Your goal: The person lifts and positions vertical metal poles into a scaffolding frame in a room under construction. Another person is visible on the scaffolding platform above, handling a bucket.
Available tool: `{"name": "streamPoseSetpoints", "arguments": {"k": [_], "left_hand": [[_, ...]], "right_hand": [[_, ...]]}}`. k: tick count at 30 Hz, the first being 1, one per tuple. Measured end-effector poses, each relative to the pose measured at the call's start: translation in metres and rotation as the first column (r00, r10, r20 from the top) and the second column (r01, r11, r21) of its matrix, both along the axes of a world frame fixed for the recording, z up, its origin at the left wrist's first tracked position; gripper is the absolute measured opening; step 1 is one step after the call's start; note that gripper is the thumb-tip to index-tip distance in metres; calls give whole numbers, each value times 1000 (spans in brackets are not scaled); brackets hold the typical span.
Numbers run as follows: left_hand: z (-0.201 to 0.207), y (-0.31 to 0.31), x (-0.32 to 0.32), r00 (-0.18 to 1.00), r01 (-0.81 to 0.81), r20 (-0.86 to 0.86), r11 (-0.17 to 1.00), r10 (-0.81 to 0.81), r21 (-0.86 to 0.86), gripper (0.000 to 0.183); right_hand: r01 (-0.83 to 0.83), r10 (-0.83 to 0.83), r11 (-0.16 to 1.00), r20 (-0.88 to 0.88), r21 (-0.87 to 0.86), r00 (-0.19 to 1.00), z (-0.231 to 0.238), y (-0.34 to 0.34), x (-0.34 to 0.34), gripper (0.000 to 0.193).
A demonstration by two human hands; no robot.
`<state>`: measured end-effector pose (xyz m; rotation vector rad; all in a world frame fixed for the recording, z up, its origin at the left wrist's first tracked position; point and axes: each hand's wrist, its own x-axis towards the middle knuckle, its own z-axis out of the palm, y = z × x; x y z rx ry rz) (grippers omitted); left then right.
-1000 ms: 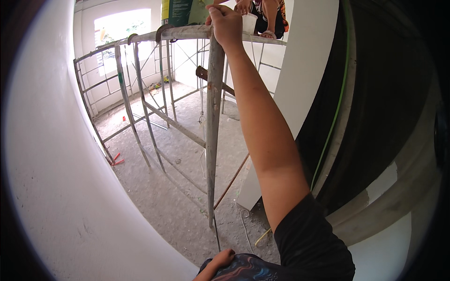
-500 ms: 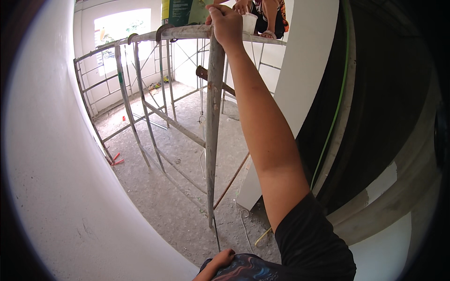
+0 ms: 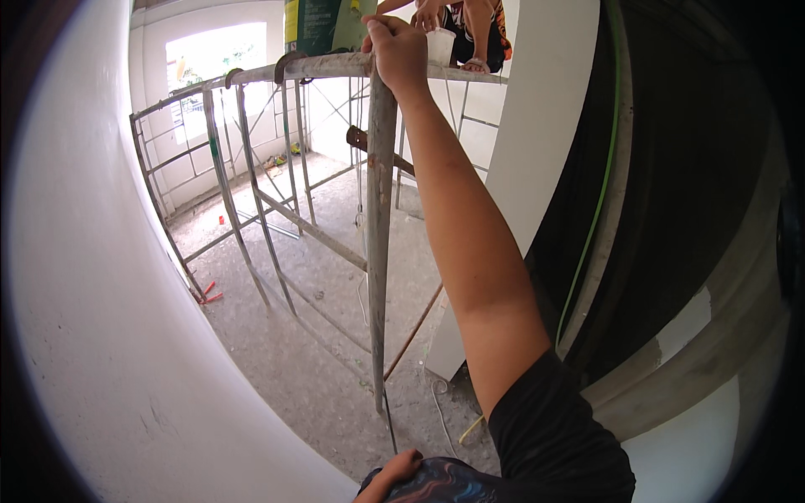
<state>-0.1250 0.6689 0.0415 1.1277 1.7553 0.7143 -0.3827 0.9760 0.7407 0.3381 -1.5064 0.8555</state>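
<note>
High up in the head view, my right hand (image 3: 397, 52) is closed at the top corner of a grey metal scaffold frame (image 3: 380, 184), with my arm stretched out to it. Just left of this fist stands a green and yellow container (image 3: 317, 27) on the scaffold top, its upper part cut off by the picture's edge. My left hand (image 3: 404, 464) is low against my dark patterned shirt, fingers curled. Whatever it may hold is hidden. A thin dark line (image 3: 390, 423) runs between the frame's foot and this hand; I cannot tell whether they touch.
Another person (image 3: 480, 33) squats on the scaffold, a hand by a white bucket (image 3: 440, 46). More scaffold frames (image 3: 222, 159) stand at left. A white wall (image 3: 101, 293) curves along the left; a pale pillar (image 3: 537, 126) and green hose (image 3: 599, 201) are at right. A cable (image 3: 442, 411) lies on the concrete floor.
The view has shifted slightly, so the scaffold and container sit a little further left and lower. My right hand stays at the frame's top corner; my left hand keeps its place.
</note>
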Motion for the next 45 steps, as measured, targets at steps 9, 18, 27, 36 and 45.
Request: {"name": "streamPoseSetpoints", "arguments": {"k": [9, 18, 27, 36, 45], "left_hand": [[-1, 1, -2, 1000, 22, -7, 1000, -22, -10, 35], [-2, 1, -1, 1000, 9, 13, 1000, -9, -12, 35], [-3, 0, 0, 1000, -15, 25, 1000, 15, 13, 35], [22, -2, -4, 999, -52, -12, 996, 52, -67, 34], [2, -1, -6, 996, -77, 37, 992, 81, -100, 36]], "right_hand": [[-27, 27, 999, -8, -22, 1000, 0, 2, -1, 21], [-32, 32, 999, -19, -3, 999, 0, 2, -2, 22], [-10, 11, 1000, -37, 21, 999, 1, -6, 6, 77], [378, -345, 915, -212, 143, 914, 15, 7, 30, 99], [498, -493, 858, -72, 128, 867, -2, -13, 10, 99]]}}
